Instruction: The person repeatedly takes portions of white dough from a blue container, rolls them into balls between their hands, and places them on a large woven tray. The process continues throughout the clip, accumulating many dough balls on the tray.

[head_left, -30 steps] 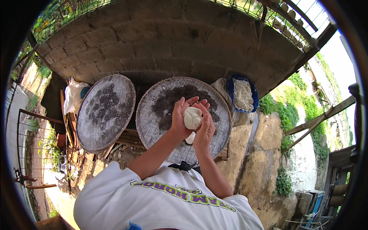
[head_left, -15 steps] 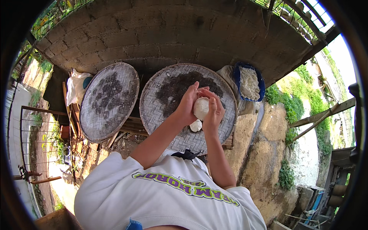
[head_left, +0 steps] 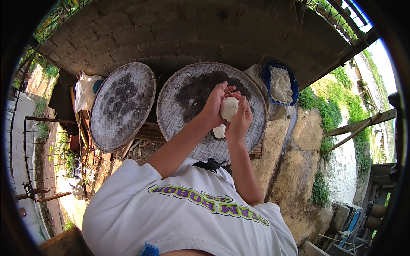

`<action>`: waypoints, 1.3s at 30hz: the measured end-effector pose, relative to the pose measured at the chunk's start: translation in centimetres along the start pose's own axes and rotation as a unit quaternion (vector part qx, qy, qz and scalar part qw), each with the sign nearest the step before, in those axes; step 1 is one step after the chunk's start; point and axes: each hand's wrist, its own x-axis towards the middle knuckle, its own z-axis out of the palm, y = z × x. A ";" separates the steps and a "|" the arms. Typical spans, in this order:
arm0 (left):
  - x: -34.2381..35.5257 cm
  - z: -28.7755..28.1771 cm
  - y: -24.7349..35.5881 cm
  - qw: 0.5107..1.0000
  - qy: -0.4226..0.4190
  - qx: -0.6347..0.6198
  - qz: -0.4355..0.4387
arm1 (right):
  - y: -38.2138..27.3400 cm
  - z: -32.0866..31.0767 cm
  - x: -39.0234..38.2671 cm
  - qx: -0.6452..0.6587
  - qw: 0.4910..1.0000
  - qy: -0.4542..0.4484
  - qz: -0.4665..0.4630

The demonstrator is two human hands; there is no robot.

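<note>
Cupped between my two hands is a white ball of dough point(head_left: 229, 108), smooth and rounded. My left hand point(head_left: 216, 102) curves along its left side, and my right hand point(head_left: 241, 117) presses against its right side with bent fingers. Both are above a round woven bamboo tray point(head_left: 175, 115) with a dark patch in its middle. A smaller white lump point(head_left: 219, 131) lies on the tray just below the ball, between my wrists. To the right, a blue basin point(head_left: 294, 87) holds a crumbly white mass point(head_left: 280, 86).
A second round woven tray point(head_left: 119, 132) leans at the left, with dark blotches on it. Behind the trays rises a block wall point(head_left: 171, 34). A white plastic bag point(head_left: 84, 96) hangs at far left. Rocky ground and a plant-covered bank point(head_left: 329, 115) lie to the right.
My hands have shifted slightly around the ball, and its visible face has turned. The trays and basin sit a little higher in the picture, as the view has tipped.
</note>
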 end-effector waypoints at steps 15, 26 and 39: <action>0.7 -0.1 -2.4 0.996 0.081 -0.034 0.008 | 0.0 -2.0 1.1 0.198 0.966 0.050 0.156; 3.2 -0.9 -3.4 0.989 -0.024 -0.087 -0.117 | -0.5 -4.7 2.5 -0.059 0.998 -0.023 0.009; 2.0 -2.3 -2.7 0.934 0.104 0.305 0.153 | 7.2 -14.0 -0.4 0.301 0.879 0.042 0.368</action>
